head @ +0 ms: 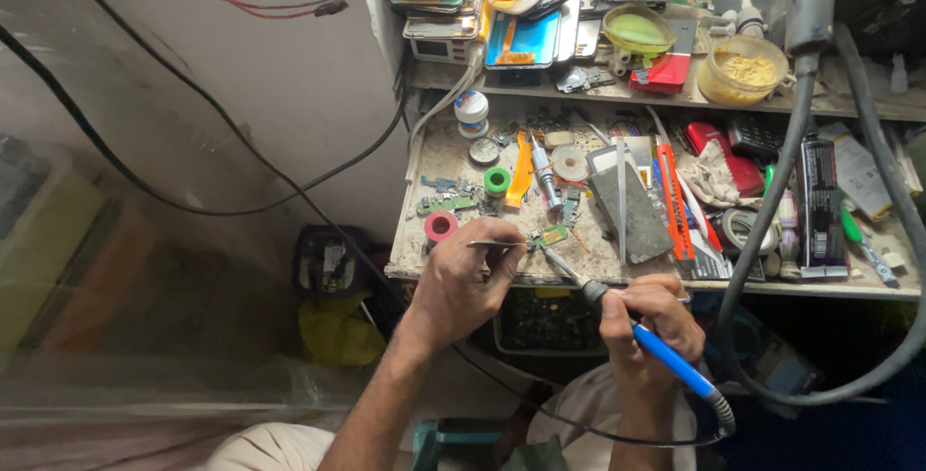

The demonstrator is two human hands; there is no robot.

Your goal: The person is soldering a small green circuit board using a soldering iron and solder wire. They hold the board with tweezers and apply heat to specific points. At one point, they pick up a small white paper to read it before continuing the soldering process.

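left hand: your left hand (463,283) is pinched tight around thin metal tweezers (497,243), held level just above the front edge of the workbench (424,264); their tips reach the small green circuit board (552,236)
right hand: your right hand (651,312) is closed like a pen grip on the soldering iron (617,312), just off the bench's front edge; its blue plastic handle runs back toward your wrist, and the slim metal tip slants up to the board
circuit board: small, flat and green, it lies near the front edge of the bench, about midway along it, where the tweezer tips and the iron tip meet
bench surface: pale, speckled and gritty, worn at the front edge
pink tape roll: a small round roll (440,226) stands near the front left corner, just beyond your left hand
green tape roll: a smaller ring (497,180) sits farther back, left of centre
grey block: a dull flat wedge-shaped slab (632,206) lies right of the board, with an orange-handled cutter (673,201) just beside it
hose: a thick grey ribbed hose (772,201) hangs across the bench's right side
back shelf: stacked flat phone screens (521,32) and a round yellowish tub (743,68) crowd the rear edge
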